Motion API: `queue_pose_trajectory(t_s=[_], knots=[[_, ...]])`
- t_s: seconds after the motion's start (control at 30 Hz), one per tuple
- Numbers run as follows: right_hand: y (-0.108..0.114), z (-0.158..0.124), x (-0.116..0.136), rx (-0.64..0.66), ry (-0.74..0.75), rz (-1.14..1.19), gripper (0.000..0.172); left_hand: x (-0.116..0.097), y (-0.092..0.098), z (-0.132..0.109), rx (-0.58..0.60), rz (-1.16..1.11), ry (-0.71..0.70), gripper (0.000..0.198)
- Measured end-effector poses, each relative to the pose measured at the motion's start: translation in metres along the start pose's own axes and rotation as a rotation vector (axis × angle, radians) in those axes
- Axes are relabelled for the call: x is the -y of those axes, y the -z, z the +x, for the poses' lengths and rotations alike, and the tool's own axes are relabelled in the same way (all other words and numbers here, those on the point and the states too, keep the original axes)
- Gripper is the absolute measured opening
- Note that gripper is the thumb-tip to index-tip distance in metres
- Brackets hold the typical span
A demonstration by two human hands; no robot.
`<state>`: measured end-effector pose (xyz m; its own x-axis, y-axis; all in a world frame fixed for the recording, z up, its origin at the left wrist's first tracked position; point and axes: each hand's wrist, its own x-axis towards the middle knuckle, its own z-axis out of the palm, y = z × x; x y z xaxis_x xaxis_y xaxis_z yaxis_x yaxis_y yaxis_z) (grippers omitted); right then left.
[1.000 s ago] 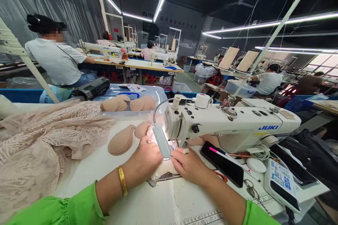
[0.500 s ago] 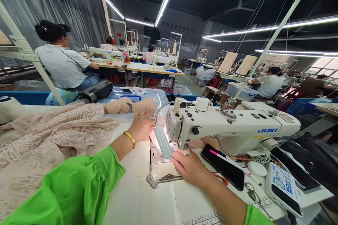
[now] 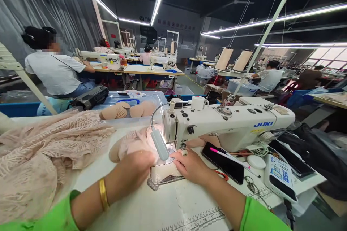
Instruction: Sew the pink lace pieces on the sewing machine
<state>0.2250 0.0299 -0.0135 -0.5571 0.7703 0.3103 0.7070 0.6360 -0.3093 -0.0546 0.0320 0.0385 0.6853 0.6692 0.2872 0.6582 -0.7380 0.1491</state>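
Observation:
Under the needle end of the white sewing machine (image 3: 217,124) lies pale pink lace fabric (image 3: 132,140), with a round beige pad (image 3: 115,151) at its left edge. My left hand (image 3: 137,166), blurred by motion, is closed over the near edge of this fabric. Its fingertips are partly smeared beside the grey lamp (image 3: 159,144), which hides some of the stitching area. To the right of the needle plate (image 3: 164,174), my right hand (image 3: 191,164) has thumb and fingers drawn together by the presser foot; what they pinch cannot be made out.
Loose beige lace (image 3: 35,158) is heaped on the left. Beige round pads (image 3: 115,111) lie by a clear plastic bin (image 3: 151,97). On the right are a black phone (image 3: 223,164), a pen (image 3: 230,157), orange-handled scissors (image 3: 222,175) and a white device (image 3: 280,177). Co-workers sit beyond.
My left hand has come down and nearer to me from beside the pads. The lace fabric and a beige pad now show left of the lamp. My right hand stays by the needle.

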Motion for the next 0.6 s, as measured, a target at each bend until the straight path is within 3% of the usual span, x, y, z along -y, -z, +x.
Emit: queue_pose_trajectory(t_s=[0.1,0.17,0.6], knots=[[0.003,0.001,0.002,-0.015,-0.002,-0.013,0.019,-0.018,-0.040,0.000,0.093,-0.012,-0.082,0.026],[0.003,0.001,0.002,-0.022,-0.001,-0.014,0.020,-0.022,-0.050,0.006,0.093,0.011,-0.083,0.027],[0.001,-0.001,-0.002,-0.016,0.021,0.015,0.022,-0.030,-0.056,0.023,-0.011,-0.054,0.058,0.022]])
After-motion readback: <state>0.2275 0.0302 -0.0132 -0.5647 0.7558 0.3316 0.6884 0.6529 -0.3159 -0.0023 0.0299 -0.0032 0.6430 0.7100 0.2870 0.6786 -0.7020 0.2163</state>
